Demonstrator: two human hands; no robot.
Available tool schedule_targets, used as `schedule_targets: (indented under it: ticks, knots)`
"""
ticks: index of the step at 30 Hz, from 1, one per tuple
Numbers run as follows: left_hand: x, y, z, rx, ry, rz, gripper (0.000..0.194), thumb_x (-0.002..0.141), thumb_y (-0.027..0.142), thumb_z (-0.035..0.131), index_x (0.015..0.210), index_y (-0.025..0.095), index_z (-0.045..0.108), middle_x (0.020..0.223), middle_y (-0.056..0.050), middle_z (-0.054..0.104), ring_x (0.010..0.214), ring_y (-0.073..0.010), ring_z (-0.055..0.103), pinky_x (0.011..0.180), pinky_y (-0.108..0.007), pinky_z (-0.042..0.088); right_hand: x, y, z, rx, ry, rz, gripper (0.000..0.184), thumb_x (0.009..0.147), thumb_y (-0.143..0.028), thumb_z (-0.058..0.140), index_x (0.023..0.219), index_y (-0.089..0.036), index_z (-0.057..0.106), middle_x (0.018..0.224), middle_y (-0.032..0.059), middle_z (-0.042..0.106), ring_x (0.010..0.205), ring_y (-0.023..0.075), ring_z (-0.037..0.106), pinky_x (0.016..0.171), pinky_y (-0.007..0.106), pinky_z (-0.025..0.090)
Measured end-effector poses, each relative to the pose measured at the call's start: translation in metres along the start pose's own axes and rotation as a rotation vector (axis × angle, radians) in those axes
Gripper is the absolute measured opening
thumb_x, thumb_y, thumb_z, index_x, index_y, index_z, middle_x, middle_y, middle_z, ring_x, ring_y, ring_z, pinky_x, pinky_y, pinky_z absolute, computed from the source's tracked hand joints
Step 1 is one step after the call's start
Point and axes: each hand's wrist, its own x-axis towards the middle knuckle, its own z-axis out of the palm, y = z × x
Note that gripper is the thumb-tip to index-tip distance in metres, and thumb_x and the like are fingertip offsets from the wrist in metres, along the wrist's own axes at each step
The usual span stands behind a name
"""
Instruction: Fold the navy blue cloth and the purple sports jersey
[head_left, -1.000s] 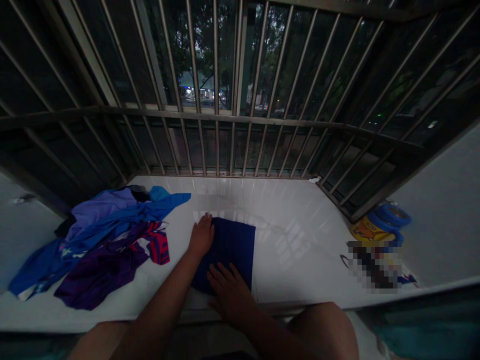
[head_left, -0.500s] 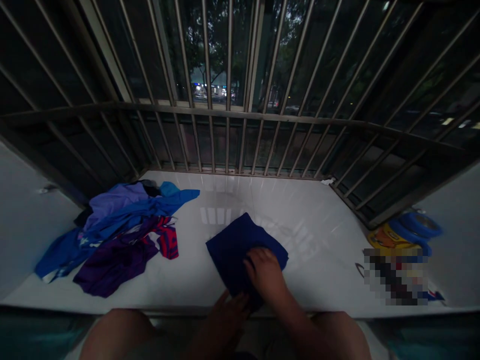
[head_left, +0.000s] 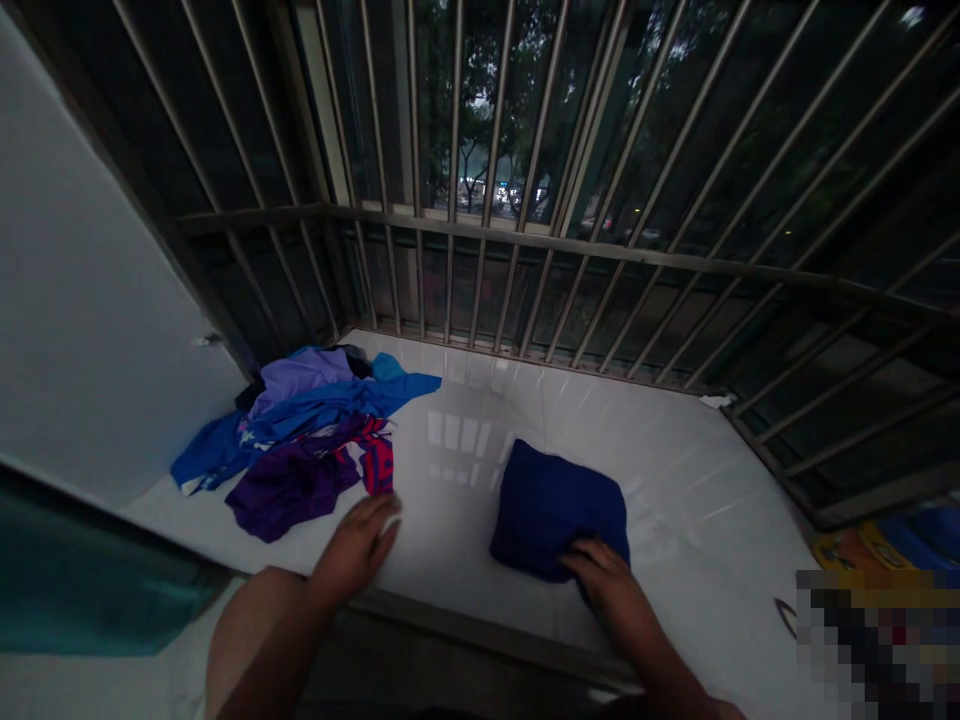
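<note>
A folded dark blue cloth (head_left: 553, 508), probably a garment, lies on the white ledge (head_left: 457, 540). My right hand (head_left: 600, 575) is at its near right edge, with the fingers curled over the fabric and their undersides hidden. On the left, my left hand (head_left: 356, 545) hovers over the ledge with fingers stretched out and the thumb apart, holding nothing. Just beyond its fingertips is a heap of loose clothes, with a red and purple patterned piece (head_left: 377, 462), a dark purple piece (head_left: 289, 490), a bright blue piece (head_left: 330, 405) and a lavender piece (head_left: 300, 378).
Metal window bars (head_left: 517, 240) run along the back and both sides of the ledge. A blue and yellow container (head_left: 885, 545) stands at the far right beside a blurred-out patch. A teal cloth (head_left: 90, 570) hangs at lower left, and my bare knee (head_left: 255, 620) is near the front edge.
My left hand has left the folded blue cloth and moved left towards the clothes heap. My right hand has shifted to the cloth's near edge. The view has turned left.
</note>
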Motion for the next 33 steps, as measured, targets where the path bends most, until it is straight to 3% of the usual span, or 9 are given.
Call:
schedule_targets:
  ticks: [3,6,8,13,17,23,26,29,33]
  knots:
    - [-0.002,-0.031,-0.005,-0.005,0.088,-0.143,0.040,0.107,0.047,0.057,0.135,0.022,0.070,0.142,-0.014,0.075,0.132,-0.0319,0.072,0.115,-0.054,0.059,-0.014,0.068,-0.035,-0.049,0.007,0.129,0.050,0.097,-0.012,0.045,0.120,-0.031,0.085,0.133,0.0100,0.079,0.123,0.0273,0.074,0.111,0.048,0.057]
    - [-0.004,-0.032,0.000,0.038,0.061,-0.147,0.037,0.107,0.045,0.055,0.131,0.022,0.072,0.144,-0.014,0.074,0.135,-0.0316,0.070,0.119,-0.054,0.056,-0.027,0.120,-0.066,-0.171,0.006,0.260,0.056,0.085,-0.007,0.046,0.122,-0.025,0.083,0.140,0.0111,0.076,0.130,0.0277,0.071,0.114,0.046,0.055]
    - [-0.005,-0.027,0.005,0.086,0.055,-0.152,0.036,0.106,0.044,0.056,0.129,0.022,0.073,0.146,-0.015,0.072,0.136,-0.0328,0.069,0.119,-0.055,0.056,-0.029,0.132,-0.075,-0.288,0.057,0.384,0.052,0.086,-0.011,0.048,0.124,-0.022,0.082,0.142,0.0147,0.074,0.128,0.0321,0.070,0.110,0.048,0.057]
    - [-0.002,-0.019,0.005,0.082,0.088,-0.178,0.031,0.105,0.042,0.056,0.121,0.023,0.075,0.141,-0.013,0.076,0.133,-0.0317,0.071,0.116,-0.054,0.058,-0.002,0.079,-0.035,-0.300,0.277,0.367,0.054,0.106,-0.043,0.046,0.149,-0.016,0.067,0.157,0.0212,0.061,0.142,0.0383,0.060,0.118,0.058,0.051]
    - [-0.001,-0.012,-0.002,0.086,0.107,-0.180,0.028,0.104,0.037,0.056,0.120,0.023,0.075,0.141,-0.013,0.075,0.133,-0.0307,0.071,0.116,-0.052,0.058,0.015,0.038,0.011,-0.297,0.182,0.351,0.057,0.110,-0.053,0.037,0.161,-0.036,0.057,0.175,0.0086,0.045,0.160,0.0413,0.042,0.121,0.073,0.040]
    - [-0.006,-0.008,0.000,0.205,0.323,-0.326,0.045,0.104,0.037,0.055,0.143,0.016,0.062,0.171,-0.024,0.046,0.154,-0.0407,0.051,0.125,-0.061,0.047,0.023,0.094,-0.004,-0.300,0.151,0.503,0.065,0.111,-0.048,0.023,0.164,-0.030,0.057,0.172,0.0135,0.049,0.157,0.0414,0.047,0.120,0.073,0.040]
    - [-0.003,-0.014,0.008,0.259,0.315,-0.417,0.062,0.105,0.041,0.053,0.157,0.010,0.048,0.160,-0.027,0.057,0.153,-0.0429,0.052,0.123,-0.062,0.047,0.033,0.114,-0.022,-0.286,0.200,0.647,0.069,0.109,-0.053,0.023,0.164,-0.027,0.056,0.172,0.0169,0.049,0.157,0.0449,0.045,0.120,0.077,0.038]
    - [0.003,-0.018,0.013,0.337,0.207,-0.441,0.057,0.107,0.042,0.050,0.154,0.011,0.055,0.156,-0.026,0.062,0.152,-0.0436,0.052,0.125,-0.065,0.042,0.039,0.107,-0.023,-0.247,0.229,0.729,0.074,0.106,-0.066,0.028,0.162,-0.028,0.059,0.174,0.0188,0.044,0.160,0.0501,0.037,0.117,0.087,0.031]
    - [0.011,-0.013,0.014,0.358,0.101,-0.387,0.051,0.108,0.043,0.050,0.147,0.016,0.066,0.162,-0.024,0.060,0.151,-0.0421,0.054,0.125,-0.063,0.043,0.034,0.057,0.010,-0.269,0.308,0.674,0.077,0.106,-0.072,0.032,0.162,-0.027,0.058,0.178,0.0204,0.037,0.163,0.0555,0.027,0.113,0.095,0.022]
